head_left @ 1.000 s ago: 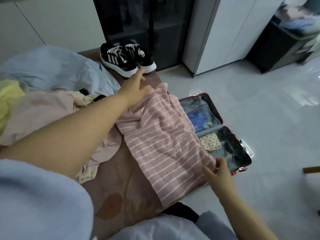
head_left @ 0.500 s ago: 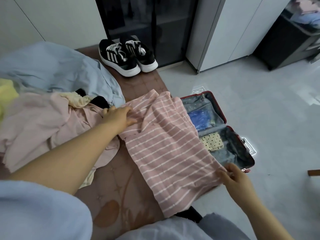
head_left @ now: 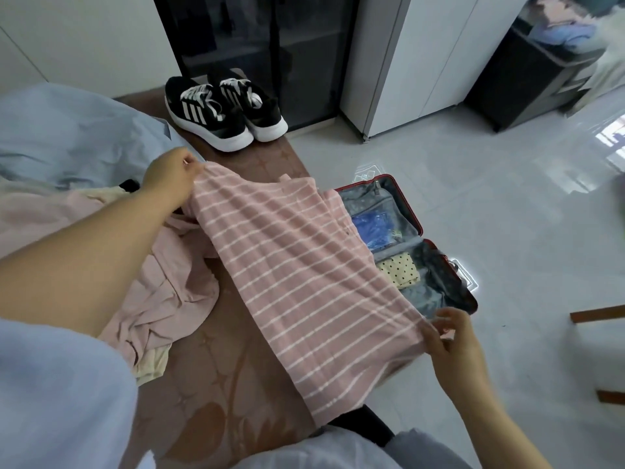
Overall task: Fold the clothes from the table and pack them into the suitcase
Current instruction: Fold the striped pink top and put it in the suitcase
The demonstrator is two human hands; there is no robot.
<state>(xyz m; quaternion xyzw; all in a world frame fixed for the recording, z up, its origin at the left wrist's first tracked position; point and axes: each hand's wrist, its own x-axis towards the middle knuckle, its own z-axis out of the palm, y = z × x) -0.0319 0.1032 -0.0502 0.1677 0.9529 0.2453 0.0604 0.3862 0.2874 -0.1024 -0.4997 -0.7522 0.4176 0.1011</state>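
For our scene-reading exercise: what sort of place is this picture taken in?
Probably a home, perhaps a bedroom: loose clothes heaped on the table, a white cupboard behind, and an open suitcase on the floor.

sneakers (head_left: 223, 116) block far end of table (head_left: 216, 384) | striped shirt (head_left: 304, 265) overhangs suitcase (head_left: 378, 201) opening

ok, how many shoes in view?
2. Both at the far end of the table, side by side: striped shoe nearer the blue cloth, second shoe beside it. More may hide under the clothes.
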